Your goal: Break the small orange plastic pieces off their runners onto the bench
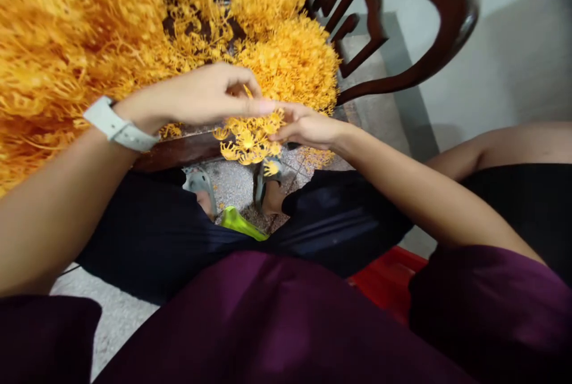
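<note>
Well, over speckled floor (235, 180) beside a yellow-heaped wooden chair (183, 150), my right grip (315, 129) pinches a yellow cluster (247, 141); whether my left grip (210, 95) holds too, I can't tell.

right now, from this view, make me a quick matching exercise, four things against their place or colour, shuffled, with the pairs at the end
1. pale wristband
2. yellow sprig
3. shirt
4. curved wooden rail

A. purple
B. dark brown
C. around the left wrist
D. at the right hand

Pairs: 1-C, 2-D, 3-A, 4-B
</note>
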The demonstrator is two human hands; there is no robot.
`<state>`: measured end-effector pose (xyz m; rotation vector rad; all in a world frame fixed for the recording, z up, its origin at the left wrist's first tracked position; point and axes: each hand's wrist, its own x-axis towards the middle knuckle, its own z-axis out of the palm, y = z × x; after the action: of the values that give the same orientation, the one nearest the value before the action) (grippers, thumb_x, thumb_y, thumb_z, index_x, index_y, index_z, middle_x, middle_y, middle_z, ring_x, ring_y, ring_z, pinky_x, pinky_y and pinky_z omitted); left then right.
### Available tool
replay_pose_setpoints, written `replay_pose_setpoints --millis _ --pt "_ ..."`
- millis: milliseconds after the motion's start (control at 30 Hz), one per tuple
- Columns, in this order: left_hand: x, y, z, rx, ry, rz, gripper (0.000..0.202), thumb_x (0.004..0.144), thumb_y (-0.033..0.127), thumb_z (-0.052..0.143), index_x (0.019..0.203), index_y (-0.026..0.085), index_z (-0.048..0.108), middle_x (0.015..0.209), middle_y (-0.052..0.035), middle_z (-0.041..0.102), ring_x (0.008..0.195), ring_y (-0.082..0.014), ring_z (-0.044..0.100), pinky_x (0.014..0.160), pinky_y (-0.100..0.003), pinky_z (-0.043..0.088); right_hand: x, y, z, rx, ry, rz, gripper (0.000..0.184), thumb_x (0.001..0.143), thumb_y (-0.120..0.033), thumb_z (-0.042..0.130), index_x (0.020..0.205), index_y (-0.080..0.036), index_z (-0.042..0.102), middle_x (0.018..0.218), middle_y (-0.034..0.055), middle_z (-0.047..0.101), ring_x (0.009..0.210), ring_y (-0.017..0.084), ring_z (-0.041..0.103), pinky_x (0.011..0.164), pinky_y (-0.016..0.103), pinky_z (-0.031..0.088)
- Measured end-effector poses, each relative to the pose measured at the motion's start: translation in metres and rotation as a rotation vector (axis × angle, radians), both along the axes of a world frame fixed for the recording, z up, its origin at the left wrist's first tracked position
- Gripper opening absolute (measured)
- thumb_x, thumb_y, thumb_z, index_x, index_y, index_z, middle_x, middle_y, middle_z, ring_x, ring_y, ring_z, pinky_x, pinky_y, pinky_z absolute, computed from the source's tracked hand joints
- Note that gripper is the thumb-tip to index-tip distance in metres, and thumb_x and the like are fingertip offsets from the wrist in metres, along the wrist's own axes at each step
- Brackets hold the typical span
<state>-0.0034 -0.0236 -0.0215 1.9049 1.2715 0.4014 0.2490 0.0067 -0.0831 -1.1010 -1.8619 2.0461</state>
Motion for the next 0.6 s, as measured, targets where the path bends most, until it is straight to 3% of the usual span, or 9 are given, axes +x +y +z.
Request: replay_pose_setpoints --millis 100,233,333,433,500,600 --pt "0.001 -0.005 0.007 0.14 -0.011 0.029 0.041 0.087 0.059 0.077 0.102 0.021 0.078 0.093 -0.0062 0.074 0.096 -0.0306 0.07 0.085 -0.04 0.052 0.003 0.016 0.031 0.107 0.082 -0.199 0.039 0.076 -0.007 0.071 0.113 -0.019 0.067 0.087 -0.0019 0.064 0.069 0.011 0.057 0.067 0.025 0.054" --pt "-0.011 0.003 0.011 0.274 -0.135 0.146 0.045 0.09 0.067 0.074 0.091 0.022 0.072 0.094 -0.0044 0.073 0.091 -0.0245 0.067 0.09 -0.042 0.052 0.002 0.033 0.054 0.246 0.135 -0.265 0.023 0.073 -0.008 0.074 0.092 -0.019 0.067 0.075 -0.0024 0.058 0.067 0.012 0.055 0.066 0.027 0.053" --pt "-0.026 0.01 0.014 0.357 -0.225 0.301 0.06 0.086 0.079 0.075 0.09 0.02 0.065 0.095 -0.0015 0.067 0.093 -0.0191 0.059 0.091 -0.04 0.048 -0.009 0.038 0.059 0.253 0.194 -0.234 0.02 0.074 -0.012 0.077 0.078 -0.019 0.06 0.077 -0.0002 0.058 0.075 0.015 0.059 0.069 0.028 0.055" --pt "-0.039 0.01 0.014 0.293 -0.255 0.427 0.069 0.082 0.087 0.071 0.091 0.02 0.058 0.089 0.0006 0.057 0.09 -0.0151 0.05 0.084 -0.037 0.045 -0.026 0.04 0.062 0.258 0.281 -0.202 0.024 0.082 -0.02 0.077 0.077 -0.02 0.053 0.083 0.002 0.06 0.088 0.017 0.063 0.076 0.03 0.057" --pt "-0.044 0.005 0.016 0.195 -0.227 0.445 0.065 0.082 0.084 0.072 0.091 0.021 0.057 0.086 0.0 0.056 0.086 -0.0155 0.05 0.078 -0.037 0.045 -0.034 0.043 0.063 0.264 0.354 -0.228 0.028 0.085 -0.026 0.077 0.077 -0.02 0.051 0.086 0.0033 0.063 0.094 0.02 0.065 0.076 0.032 0.058" --pt "-0.047 -0.006 0.024 0.169 -0.117 0.362 0.051 0.086 0.073 0.075 0.091 0.023 0.063 0.089 -0.0034 0.067 0.089 -0.0218 0.061 0.078 -0.04 0.05 -0.034 0.049 0.062 0.256 0.428 -0.274 0.037 0.082 -0.033 0.082 0.074 -0.022 0.048 0.082 0.0035 0.067 0.091 0.02 0.066 0.071 0.031 0.056"
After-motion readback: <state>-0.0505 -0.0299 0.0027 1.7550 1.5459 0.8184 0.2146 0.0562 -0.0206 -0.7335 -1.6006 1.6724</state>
